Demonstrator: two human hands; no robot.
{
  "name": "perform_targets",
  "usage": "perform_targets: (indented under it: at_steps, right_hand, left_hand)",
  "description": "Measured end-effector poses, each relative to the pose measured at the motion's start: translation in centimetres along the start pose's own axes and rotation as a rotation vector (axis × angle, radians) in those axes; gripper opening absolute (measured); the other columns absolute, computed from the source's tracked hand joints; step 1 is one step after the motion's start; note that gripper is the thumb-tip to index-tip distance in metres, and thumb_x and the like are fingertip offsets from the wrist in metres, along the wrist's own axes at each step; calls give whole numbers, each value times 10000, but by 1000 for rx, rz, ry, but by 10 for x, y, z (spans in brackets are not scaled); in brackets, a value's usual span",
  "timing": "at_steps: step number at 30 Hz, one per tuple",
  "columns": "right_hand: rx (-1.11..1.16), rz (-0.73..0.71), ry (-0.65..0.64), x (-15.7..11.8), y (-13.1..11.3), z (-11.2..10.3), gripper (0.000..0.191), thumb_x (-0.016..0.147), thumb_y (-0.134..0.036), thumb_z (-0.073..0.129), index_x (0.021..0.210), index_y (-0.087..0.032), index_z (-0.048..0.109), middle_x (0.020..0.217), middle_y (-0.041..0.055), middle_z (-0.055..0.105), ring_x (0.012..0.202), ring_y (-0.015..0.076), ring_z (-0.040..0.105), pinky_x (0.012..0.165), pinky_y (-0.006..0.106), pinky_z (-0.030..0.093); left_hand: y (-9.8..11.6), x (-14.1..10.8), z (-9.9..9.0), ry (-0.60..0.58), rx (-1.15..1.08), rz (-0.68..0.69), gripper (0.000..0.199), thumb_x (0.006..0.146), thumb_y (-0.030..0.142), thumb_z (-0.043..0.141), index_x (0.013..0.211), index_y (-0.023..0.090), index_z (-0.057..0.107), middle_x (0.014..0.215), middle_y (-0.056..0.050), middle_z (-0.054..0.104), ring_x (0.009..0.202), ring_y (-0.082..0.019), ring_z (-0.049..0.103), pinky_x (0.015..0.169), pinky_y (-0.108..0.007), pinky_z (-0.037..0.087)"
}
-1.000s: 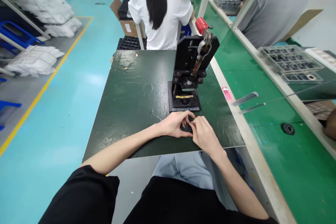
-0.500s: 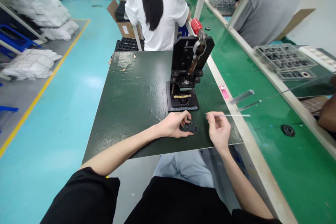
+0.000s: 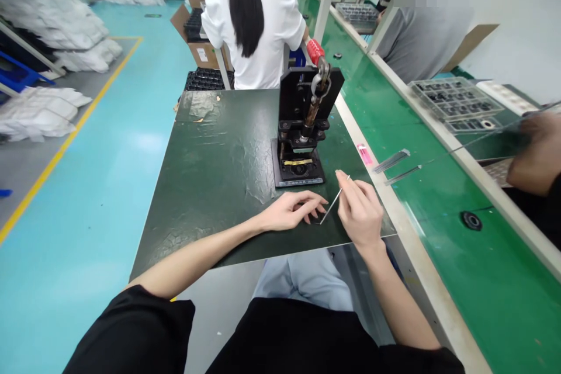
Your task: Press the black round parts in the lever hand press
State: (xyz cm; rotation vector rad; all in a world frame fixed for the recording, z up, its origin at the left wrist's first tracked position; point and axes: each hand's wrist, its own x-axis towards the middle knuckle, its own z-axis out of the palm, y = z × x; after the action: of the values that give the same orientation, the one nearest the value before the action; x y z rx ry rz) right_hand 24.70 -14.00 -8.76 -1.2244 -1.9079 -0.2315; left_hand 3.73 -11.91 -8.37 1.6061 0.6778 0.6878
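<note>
My left hand (image 3: 289, 211) rests low on the dark green table, its fingers curled over a small round black part (image 3: 317, 220) and holding it there. Most of that part is hidden beneath the fingers. In a pinch between thumb and fingers, my right hand (image 3: 362, 213) holds a thin pale metal strip (image 3: 333, 201). The strip slants down to the left, and its lower end is at the black part; whether they touch, I cannot tell. Just beyond my hands stands a black hand press (image 3: 301, 128) with a red-gripped lever and a yellowish piece at its base.
Two bundles of thin strips (image 3: 392, 161) lie on the pale ledge to the right, near a pink label (image 3: 364, 154). A black ring-shaped part (image 3: 471, 221) is on the green belt. Beyond it are a clear tray (image 3: 456, 98) and co-workers; one in white (image 3: 256, 23) sits ahead.
My right hand has turned the strip from level to slanting and brought its end to the black part. My left fingers have moved over the part, covering more of it. The view has shifted slightly.
</note>
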Motion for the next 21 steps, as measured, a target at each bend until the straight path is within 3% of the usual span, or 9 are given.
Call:
perform_targets:
  at_steps: [3, 6, 8, 10, 12, 15, 17, 21]
  right_hand:
    - [-26, 1, 44, 2, -7, 2, 451, 1039, -141, 484, 1446, -260, 637, 1245, 90, 768, 999, 239, 733, 864, 413, 635]
    - [28, -3, 80, 1, -18, -5, 465, 1027, -119, 495, 1448, -264, 633, 1228, 101, 773, 989, 241, 748, 853, 412, 641]
    - [132, 22, 130, -3, -29, -12, 521, 1018, -112, 517, 1502, -297, 571, 1213, 95, 775, 963, 234, 753, 830, 403, 645]
    - [275, 173, 195, -10, -41, -20, 613, 1019, -141, 540, 1597, -310, 426, 1171, 95, 771, 897, 211, 749, 763, 369, 648]
    - [422, 377, 154, -19, -51, -26, 589, 1026, -200, 561, 1592, -271, 418, 1074, 93, 754, 810, 184, 730, 666, 311, 634]
    - [565, 484, -89, -30, -55, -33, 240, 1031, -256, 575, 1214, -214, 725, 870, 63, 718, 692, 157, 690, 595, 268, 602]
    - [586, 460, -156, -34, -51, -33, 199, 1026, -262, 590, 940, -208, 762, 803, 51, 716, 653, 149, 676, 603, 272, 599]
    - [573, 577, 32, -32, -37, -26, 220, 1031, -328, 600, 882, -196, 694, 823, 56, 746, 577, 125, 654, 534, 248, 571]
  left_hand:
    - [2, -3, 9, -36, 37, -61, 418, 1029, 504, 540, 1181, 146, 691, 933, -72, 779, 724, -124, 672, 647, -235, 549]
    - [4, -6, 12, -68, 160, -6, 381, 1040, 466, 532, 1031, 151, 745, 776, -38, 747, 660, -109, 630, 615, -208, 482]
    - [6, -8, 11, -79, 188, 59, 415, 1055, 461, 500, 974, 146, 758, 779, -50, 741, 653, -106, 628, 618, -206, 477]
    - [7, -10, 10, -85, 181, 122, 411, 1061, 444, 492, 988, 140, 758, 832, -70, 751, 674, -113, 655, 640, -212, 501]
    - [7, -12, 10, -110, 174, 178, 388, 1065, 413, 488, 1008, 136, 754, 875, -89, 760, 720, -128, 690, 691, -228, 535]
    - [4, -13, 12, -160, 198, 200, 355, 1064, 389, 492, 1029, 147, 749, 878, -91, 763, 774, -148, 710, 739, -247, 555]
    - [1, -13, 12, -158, 235, 193, 337, 1056, 386, 507, 1029, 157, 753, 868, -81, 757, 742, -140, 688, 724, -249, 544]
    - [-4, -7, 3, 39, 339, 178, 284, 949, 411, 672, 1099, 177, 735, 923, -62, 747, 718, -131, 628, 660, -246, 509]
